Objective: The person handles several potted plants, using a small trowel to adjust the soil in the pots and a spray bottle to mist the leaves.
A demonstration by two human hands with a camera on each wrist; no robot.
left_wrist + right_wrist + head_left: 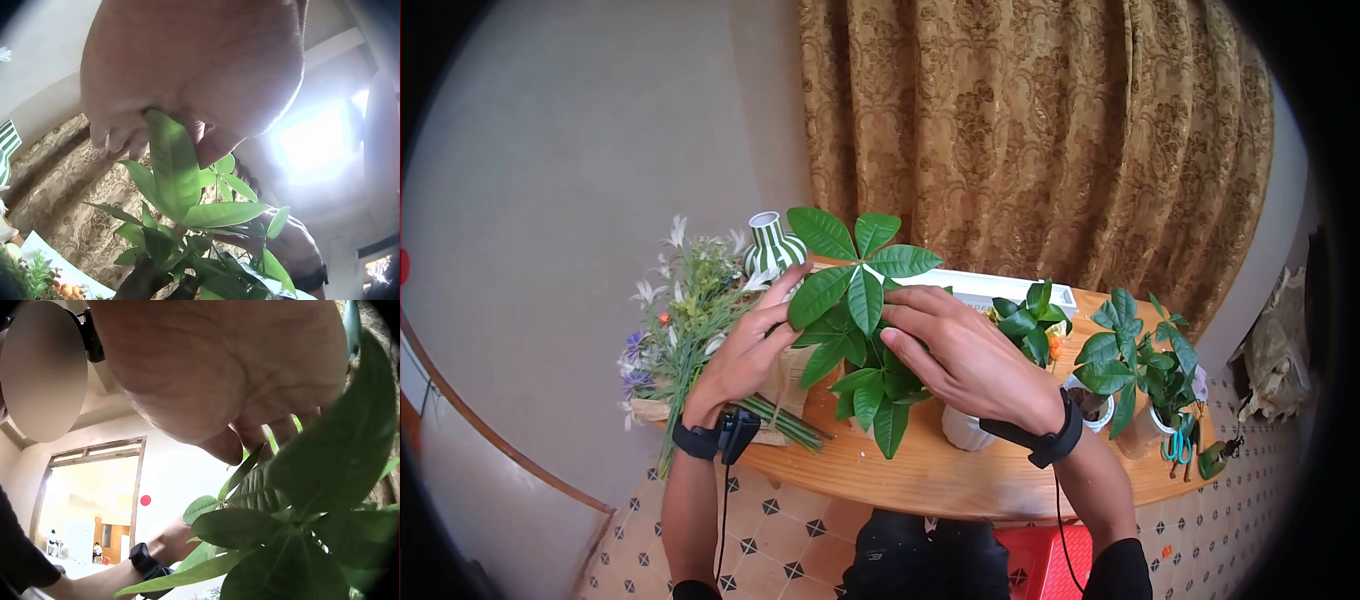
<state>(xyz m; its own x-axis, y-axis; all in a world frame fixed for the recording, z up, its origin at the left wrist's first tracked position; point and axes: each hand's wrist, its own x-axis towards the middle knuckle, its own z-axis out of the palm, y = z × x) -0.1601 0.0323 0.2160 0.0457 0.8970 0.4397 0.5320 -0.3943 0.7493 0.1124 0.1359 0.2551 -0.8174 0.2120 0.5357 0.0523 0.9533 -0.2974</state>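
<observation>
A potted plant with broad, glossy green leaves (865, 265) stands between the two hands near the table's middle. My left hand (745, 355) is at the left side of its top leaf cluster, and a leaf (174, 165) runs up between thumb and fingers, which pinch its tip. From the other side my right hand (965, 350) reaches in, its thumb and fingers around a leaf (256, 481) of the same plant. Foliage partly hides the right fingertips. Below the right hand is a white ribbed pot (967, 428).
On the wooden table (920, 480), artificial flowers (690, 320) lie at the left beside a green-striped vase (770, 245). A white tray (1000, 285) is at the back. More potted plants (1125, 350) and teal-handled scissors (1175, 447) are at the right. A red stool (1040, 560) is below.
</observation>
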